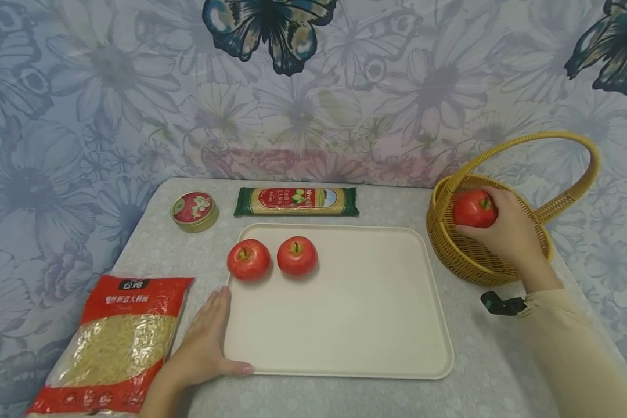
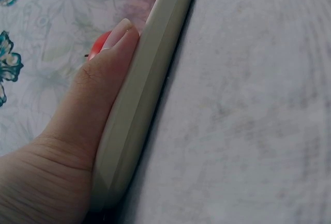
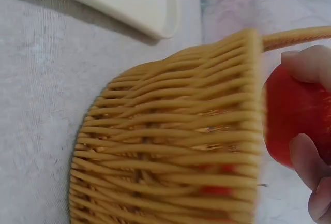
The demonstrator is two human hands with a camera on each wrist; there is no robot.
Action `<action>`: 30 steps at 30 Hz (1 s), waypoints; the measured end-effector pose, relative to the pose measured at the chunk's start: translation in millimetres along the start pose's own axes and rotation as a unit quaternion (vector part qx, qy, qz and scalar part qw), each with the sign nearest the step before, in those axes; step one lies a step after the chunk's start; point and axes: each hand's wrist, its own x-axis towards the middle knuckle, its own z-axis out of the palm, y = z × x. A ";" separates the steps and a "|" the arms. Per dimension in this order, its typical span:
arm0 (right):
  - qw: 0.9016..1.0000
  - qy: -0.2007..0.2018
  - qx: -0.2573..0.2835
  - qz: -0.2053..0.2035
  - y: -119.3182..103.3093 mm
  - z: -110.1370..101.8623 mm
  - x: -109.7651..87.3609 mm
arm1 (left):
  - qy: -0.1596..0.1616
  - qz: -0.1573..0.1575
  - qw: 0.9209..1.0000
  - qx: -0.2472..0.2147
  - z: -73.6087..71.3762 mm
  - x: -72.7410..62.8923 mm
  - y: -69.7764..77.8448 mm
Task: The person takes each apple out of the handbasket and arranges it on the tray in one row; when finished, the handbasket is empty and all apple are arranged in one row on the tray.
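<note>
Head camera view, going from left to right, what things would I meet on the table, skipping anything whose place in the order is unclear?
Red pasta bag, round tin, first red apple, second red apple, wicker basket.

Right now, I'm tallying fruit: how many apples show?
3: left apple and second apple on the tray, third apple in the right hand over the basket; more may be hidden inside.
</note>
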 end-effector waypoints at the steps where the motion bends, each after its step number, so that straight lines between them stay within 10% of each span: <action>1: 1.000 0.004 -0.001 -0.001 -1.5 -3.3 -3.6 | 0.000 -0.001 1.000 0.001 -0.2 0.1 0.0; 15: 0.999 0.029 -0.007 -0.036 -41.1 -30.2 -48.7 | -0.001 -0.004 1.000 -0.004 -2.4 -1.2 0.5; 30: 0.992 -0.023 0.030 -0.120 -93.3 23.0 -59.8 | -0.007 -0.011 1.000 -0.003 -0.7 1.5 0.3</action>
